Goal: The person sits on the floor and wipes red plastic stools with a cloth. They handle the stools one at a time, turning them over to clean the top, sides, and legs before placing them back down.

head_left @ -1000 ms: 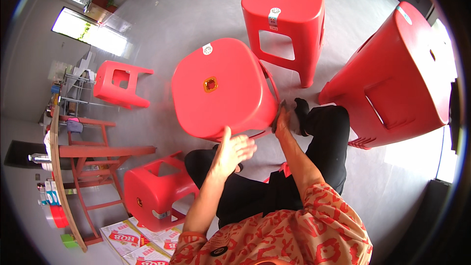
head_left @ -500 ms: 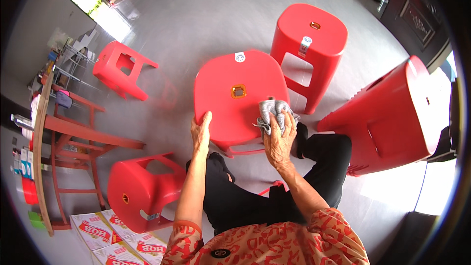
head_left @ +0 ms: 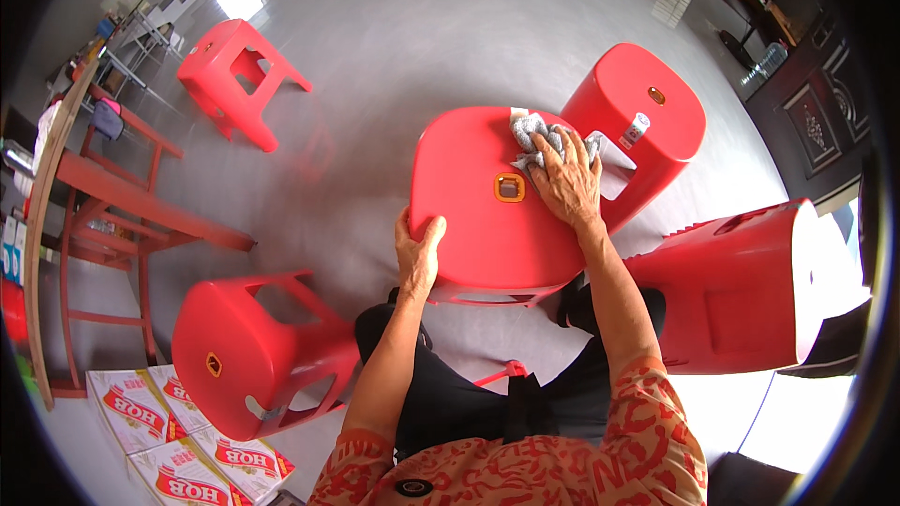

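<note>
A red plastic stool (head_left: 469,234) stands upright in front of me, with an orange-rimmed hole in its seat. My left hand (head_left: 418,255) grips the near left edge of that seat, thumb on top and fingers down the side. Under my right hand (head_left: 566,180) a crumpled grey cloth (head_left: 532,131) is pressed onto the far right part of the seat. The fingers spread over the cloth and hold it against the surface. It partly covers a pale sticker at the far edge.
Another upright red stool (head_left: 628,84) stands just beyond on the right. Tipped red stools lie at right (head_left: 722,290) and near left (head_left: 234,347); one more stool (head_left: 230,75) is farther left. Printed cartons (head_left: 178,459) sit at lower left, beside a wooden table (head_left: 56,159).
My right hand has moved the cloth from the seat's right side toward its far edge, onto the sticker. My left hand keeps its grip on the left edge. The whole view has shifted.
</note>
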Demonstrator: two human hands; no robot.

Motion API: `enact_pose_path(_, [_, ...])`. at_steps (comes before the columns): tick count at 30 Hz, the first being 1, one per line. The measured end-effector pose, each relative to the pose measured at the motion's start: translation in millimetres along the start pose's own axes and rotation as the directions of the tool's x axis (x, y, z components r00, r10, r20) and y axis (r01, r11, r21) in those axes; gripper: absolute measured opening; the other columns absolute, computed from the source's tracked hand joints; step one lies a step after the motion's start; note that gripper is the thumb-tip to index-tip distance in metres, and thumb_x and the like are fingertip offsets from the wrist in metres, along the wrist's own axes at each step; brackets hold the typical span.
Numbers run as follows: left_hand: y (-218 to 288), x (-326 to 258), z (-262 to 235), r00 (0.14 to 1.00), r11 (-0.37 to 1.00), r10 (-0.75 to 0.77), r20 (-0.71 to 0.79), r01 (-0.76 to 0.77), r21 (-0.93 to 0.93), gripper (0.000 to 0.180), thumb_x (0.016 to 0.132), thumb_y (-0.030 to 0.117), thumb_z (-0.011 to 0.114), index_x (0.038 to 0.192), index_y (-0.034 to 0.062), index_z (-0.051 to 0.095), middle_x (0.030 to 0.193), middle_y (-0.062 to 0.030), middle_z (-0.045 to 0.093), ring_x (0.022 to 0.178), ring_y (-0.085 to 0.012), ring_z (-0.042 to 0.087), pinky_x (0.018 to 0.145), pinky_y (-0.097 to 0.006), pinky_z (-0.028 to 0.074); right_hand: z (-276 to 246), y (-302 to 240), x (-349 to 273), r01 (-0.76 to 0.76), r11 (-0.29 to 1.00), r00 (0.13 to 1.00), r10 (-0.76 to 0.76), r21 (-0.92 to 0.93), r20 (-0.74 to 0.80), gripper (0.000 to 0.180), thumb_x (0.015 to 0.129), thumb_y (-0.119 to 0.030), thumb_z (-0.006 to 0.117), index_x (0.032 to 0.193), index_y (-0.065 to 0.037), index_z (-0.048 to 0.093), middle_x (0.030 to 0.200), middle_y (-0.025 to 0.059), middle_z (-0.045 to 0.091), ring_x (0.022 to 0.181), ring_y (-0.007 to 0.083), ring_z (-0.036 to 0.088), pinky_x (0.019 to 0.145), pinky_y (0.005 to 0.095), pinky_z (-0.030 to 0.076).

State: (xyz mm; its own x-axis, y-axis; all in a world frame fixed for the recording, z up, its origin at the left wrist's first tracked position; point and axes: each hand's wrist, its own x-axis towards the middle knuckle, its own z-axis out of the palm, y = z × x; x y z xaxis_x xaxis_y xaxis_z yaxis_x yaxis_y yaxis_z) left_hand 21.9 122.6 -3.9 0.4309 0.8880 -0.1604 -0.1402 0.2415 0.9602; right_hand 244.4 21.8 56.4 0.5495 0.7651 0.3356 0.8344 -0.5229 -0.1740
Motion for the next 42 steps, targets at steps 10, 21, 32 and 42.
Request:
enact_pose_path(10, [-9,7,-7,0.997,0.996,0.011,-0.078,-0.017,-0.084,0.054,0.095,0.041,0.054,0.128,-0.0005,0.047,0.127,-0.0119,0.050,0.116,-0.0212,0.049,0.102,-0.034,0.036,-26,-66,-58,0.541,0.804,0.817,-0.572,0.246,0.072,0.041,0.078,-0.035,0.068,0.118,-0.028,0.064,0.133,0.0048,0.050,0.128,0.0275,0.044,0.106,0.0490,0.033])
enact_pose_path(21, [-5,13,-20,0.978,0.910,-0.204,0.042,0.205,-0.361,0.047,0.092,0.034,0.056,0.127,0.0056,0.044,0.126,-0.0105,0.049,0.116,-0.0190,0.047,0.101,-0.035,0.038,1,-100,-4,0.390,0.909,0.896,-0.412,0.148,0.167,0.047,0.074,-0.041,0.066,0.121,-0.036,0.061,0.141,0.0032,0.044,0.134,0.0329,0.034,0.095,0.0565,0.032])
enact_pose_path(32, [16,18,-26,0.936,0.812,-0.304,0.176,0.351,-0.465,0.054,0.090,0.049,0.054,0.125,0.0087,0.048,0.108,-0.0063,0.057,0.094,-0.0168,0.055,0.082,-0.032,0.046,56,-114,91,0.269,0.958,0.950,-0.281,0.104,0.133,0.039,0.076,-0.042,0.056,0.112,-0.033,0.067,0.129,0.0029,0.056,0.129,0.0327,0.039,0.097,0.0660,0.027])
enact_pose_path(42, [19,29,-34,0.907,0.673,-0.382,0.178,0.405,-0.619,0.072,0.084,0.069,0.048,0.120,0.0065,0.053,0.121,-0.0142,0.057,0.110,-0.0306,0.057,0.095,-0.049,0.046,10,-133,-13,0.674,0.623,0.677,-0.736,0.397,0.005,0.033,0.059,-0.029,0.075,0.091,-0.023,0.069,0.121,0.0002,0.051,0.128,0.0269,0.040,0.091,0.0614,0.034])
